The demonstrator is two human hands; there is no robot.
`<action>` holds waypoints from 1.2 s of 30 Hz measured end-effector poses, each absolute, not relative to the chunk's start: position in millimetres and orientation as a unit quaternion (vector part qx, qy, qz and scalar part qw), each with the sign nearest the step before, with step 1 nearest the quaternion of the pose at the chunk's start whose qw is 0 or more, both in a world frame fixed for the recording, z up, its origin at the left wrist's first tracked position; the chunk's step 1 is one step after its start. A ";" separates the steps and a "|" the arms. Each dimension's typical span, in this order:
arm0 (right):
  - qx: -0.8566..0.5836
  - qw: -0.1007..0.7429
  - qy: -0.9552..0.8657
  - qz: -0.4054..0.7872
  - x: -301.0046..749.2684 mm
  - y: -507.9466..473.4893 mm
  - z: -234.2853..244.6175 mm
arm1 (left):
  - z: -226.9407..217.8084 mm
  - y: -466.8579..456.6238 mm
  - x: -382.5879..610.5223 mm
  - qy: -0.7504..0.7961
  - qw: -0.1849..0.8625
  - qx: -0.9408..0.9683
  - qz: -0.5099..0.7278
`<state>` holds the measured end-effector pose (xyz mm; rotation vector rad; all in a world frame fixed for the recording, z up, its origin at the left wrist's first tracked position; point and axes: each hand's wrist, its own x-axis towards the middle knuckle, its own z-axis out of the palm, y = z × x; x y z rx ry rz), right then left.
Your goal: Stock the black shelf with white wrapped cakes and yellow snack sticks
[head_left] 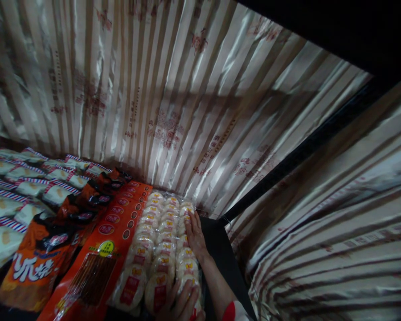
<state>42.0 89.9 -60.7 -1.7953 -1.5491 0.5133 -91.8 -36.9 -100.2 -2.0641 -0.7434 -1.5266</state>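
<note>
Clear-wrapped packs of round pale cakes (163,263), with red and yellow labels, lie in three rows on a dark shelf (217,249). My right hand (196,236) rests along the outer side of the right-hand row, its fingers stretched out and pressed against the wrappers. Lower down, at the bottom edge of the view, my left hand (183,301) lies over the nearest packs of that row with its fingers extended. Part of the left hand is cut off by the frame. Neither hand is wrapped round a pack.
Left of the cakes lies a long orange packet (112,232) of brown sticks. Beyond it are orange-and-black snack bags (36,267) and several rows of white bags (30,187) with striped tops. Pleated printed sheeting (137,89) hangs behind, and a black bar (297,156) slants down to the shelf corner.
</note>
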 end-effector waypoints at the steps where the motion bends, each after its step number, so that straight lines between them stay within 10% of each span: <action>1: -0.697 0.342 -0.596 0.205 42.7 90.0 -59.7 | -102.0 -36.8 -90.1 -0.275 0.235 -0.745 -0.560; 15: -0.678 0.401 -0.565 0.247 56.3 96.5 -48.5 | -103.2 -34.6 -80.5 -0.307 0.234 -0.692 -0.609; 22: -0.678 0.412 -0.607 0.043 52.1 102.4 -39.2 | -71.2 -26.6 -113.4 -0.305 0.195 -0.693 -0.623; 31: -0.564 0.345 -0.750 0.019 14.2 142.3 -1.8 | 27.4 80.7 -191.5 -0.537 -0.150 -0.748 -0.360; 36: -0.532 0.297 -0.792 0.033 -3.6 178.9 -3.0 | 27.9 170.8 -196.8 -0.628 -0.171 -0.728 -0.216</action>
